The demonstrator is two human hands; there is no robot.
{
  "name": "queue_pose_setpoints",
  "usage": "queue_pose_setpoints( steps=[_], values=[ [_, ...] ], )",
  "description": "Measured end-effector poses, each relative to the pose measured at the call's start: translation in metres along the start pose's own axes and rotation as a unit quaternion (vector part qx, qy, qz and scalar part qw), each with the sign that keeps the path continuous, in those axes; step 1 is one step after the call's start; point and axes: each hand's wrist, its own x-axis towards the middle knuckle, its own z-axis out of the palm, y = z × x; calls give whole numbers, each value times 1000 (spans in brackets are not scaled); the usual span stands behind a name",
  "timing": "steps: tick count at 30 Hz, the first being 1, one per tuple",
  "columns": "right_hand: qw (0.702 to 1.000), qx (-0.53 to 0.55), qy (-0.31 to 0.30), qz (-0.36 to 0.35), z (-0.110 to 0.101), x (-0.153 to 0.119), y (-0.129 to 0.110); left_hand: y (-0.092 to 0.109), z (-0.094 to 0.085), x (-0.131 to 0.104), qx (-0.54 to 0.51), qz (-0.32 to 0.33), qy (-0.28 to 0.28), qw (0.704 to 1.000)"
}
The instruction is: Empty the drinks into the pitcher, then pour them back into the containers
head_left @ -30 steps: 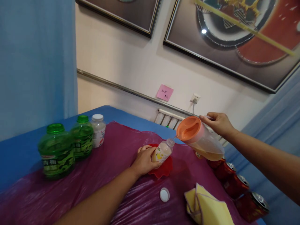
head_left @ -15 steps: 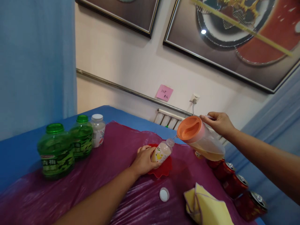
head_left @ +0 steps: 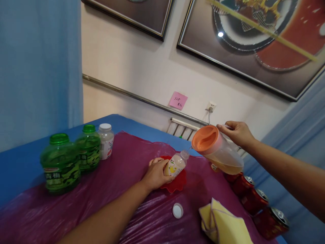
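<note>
My left hand (head_left: 157,173) is wrapped round a small clear bottle (head_left: 175,164) with a yellow fruit label. The bottle leans to the right, its uncapped mouth upward, above a red scalloped dish (head_left: 179,183). With my right hand (head_left: 237,135) I grip the handle of a translucent pitcher (head_left: 225,157) with an orange lid (head_left: 205,139). It is tipped left, its spout close to the bottle's mouth, and a thin stream seems to run between them. Pale amber liquid lies along the pitcher's lower side. A white cap (head_left: 177,210) rests on the purple sheet (head_left: 132,169) nearer me.
Two green jars (head_left: 60,164) and a white-capped bottle (head_left: 106,141) stand at the left. Several red cans (head_left: 270,222) line the right edge. A folded yellow cloth (head_left: 225,223) lies at the front right. Behind the blue table (head_left: 122,122) is a wall with a metal rail (head_left: 142,98).
</note>
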Motion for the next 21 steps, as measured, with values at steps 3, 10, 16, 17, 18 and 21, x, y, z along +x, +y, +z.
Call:
queue_pose_setpoints(
  steps=[3, 10, 16, 17, 18, 21],
  values=[
    [1000, 1, -4, 6, 0, 0, 0, 0, 0, 0, 2, -1, -2, 1000],
    [1000, 7, -8, 13, -2, -2, -2, 1, -1, 0, 1, 0, 3, 1000],
    [1000, -5, -4, 17, -3, -2, -2, 0, 0, 0, 0, 0, 7, 1000],
    [1000, -4, -5, 18, -3, -2, -2, 0, 0, 0, 0, 1, 7, 1000],
    [1000, -3, -5, 19, -3, -2, -2, 0, 0, 0, -1, 3, 7, 1000],
    [1000, 1, -5, 18, -3, -3, -2, 0, 0, 0, -2, 4, 7, 1000]
  ],
)
